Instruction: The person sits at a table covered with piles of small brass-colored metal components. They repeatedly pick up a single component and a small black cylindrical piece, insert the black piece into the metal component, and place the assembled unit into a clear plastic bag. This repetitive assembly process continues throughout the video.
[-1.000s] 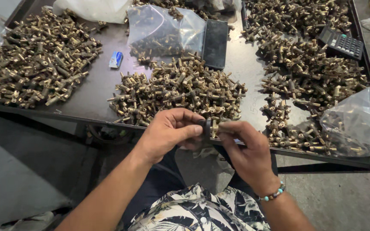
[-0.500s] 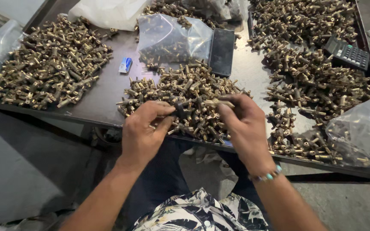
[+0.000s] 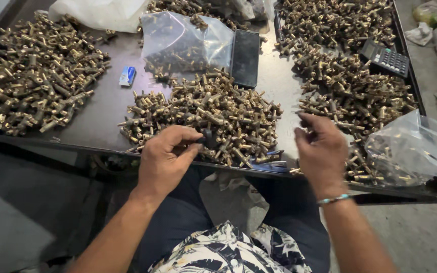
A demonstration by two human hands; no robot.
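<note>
At the near edge of the middle brass heap [image 3: 203, 119], my left hand [image 3: 165, 159] pinches a small dark fitting [image 3: 209, 138].
It looks stubby, rigid, probably slick; I'd grip its body. My right hand [image 3: 322, 151], right of the heap, is loosely curled; contents unclear.

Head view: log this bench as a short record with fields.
Surface: dark table
Left hand: pinching a small dark part at the middle pile
Right hand: raised over the table edge, contents not discernible
Other piles: left pile, right pile
Bags: clear bag, right bag
Also: phone, calculator
</note>
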